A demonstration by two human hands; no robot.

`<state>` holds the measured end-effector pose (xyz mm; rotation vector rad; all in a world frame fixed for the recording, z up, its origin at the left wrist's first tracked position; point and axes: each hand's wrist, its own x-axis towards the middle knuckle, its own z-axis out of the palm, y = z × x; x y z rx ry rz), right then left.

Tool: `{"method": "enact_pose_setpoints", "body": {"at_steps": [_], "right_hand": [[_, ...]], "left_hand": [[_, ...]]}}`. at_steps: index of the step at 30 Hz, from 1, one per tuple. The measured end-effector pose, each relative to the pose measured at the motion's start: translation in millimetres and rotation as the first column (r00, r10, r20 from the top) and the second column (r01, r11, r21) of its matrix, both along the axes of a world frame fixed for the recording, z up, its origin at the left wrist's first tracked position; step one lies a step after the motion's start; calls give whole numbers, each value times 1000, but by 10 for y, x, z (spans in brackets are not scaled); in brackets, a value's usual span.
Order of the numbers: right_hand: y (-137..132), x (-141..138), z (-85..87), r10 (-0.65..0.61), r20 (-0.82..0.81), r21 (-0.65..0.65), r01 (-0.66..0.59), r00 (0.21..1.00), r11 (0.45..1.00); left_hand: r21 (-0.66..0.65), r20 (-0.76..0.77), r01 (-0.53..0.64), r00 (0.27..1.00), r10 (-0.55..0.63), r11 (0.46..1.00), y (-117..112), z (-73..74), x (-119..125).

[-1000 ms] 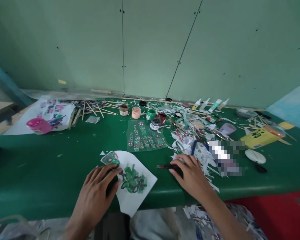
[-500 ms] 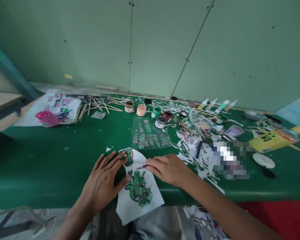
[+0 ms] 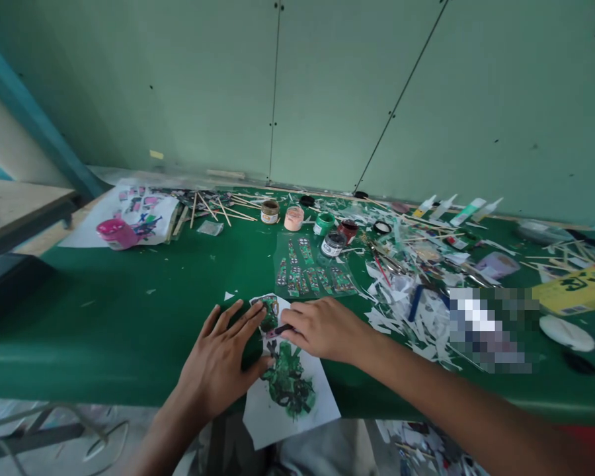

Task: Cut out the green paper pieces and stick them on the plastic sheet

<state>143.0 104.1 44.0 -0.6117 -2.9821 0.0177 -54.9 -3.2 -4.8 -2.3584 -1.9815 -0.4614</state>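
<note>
A white sheet of paper [image 3: 322, 406] with painted green and black figures [image 3: 290, 380] lies at the table's front edge, its lower part hanging over my lap. My left hand [image 3: 228, 357] is spread flat, fingertips on the paper's upper left and thumb beside the larger figure. In my right hand [image 3: 322, 330] a slim, dark-handled pointed tool [image 3: 280, 330] is pinched, its pinkish tip on the paper just below the smaller upper figure [image 3: 268, 316]. Motion and size hide whether it is a blade or a brush. Part of the upper figure is covered by my left fingers.
Behind the paper lie a clear sheet [image 3: 305, 287] with small painted pieces and several paint jars [image 3: 333, 243]. White paper scraps [image 3: 401, 311] and tools crowd the right. A pink jar [image 3: 116, 233] stands left. A yellow packet [image 3: 575, 291] lies far right.
My right hand has shifted toward my left fingers, bringing the tool tip closer to the upper figure. My left hand stays on the paper. The whole view has moved slightly.
</note>
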Motion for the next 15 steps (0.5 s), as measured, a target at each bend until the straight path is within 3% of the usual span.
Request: {"method": "enact_pose_setpoints", "body": {"at_steps": [6,15], "right_hand": [[70,41,-8,77,10,-36,-77,997,996],[56,42,-27,126,100,37,-130,987,991]], "left_hand": [[-6,12,-8,1000,8,1000,-2,-20,-3],[7,31,1,1000,-1,1000,-1,-10,-8]]}}
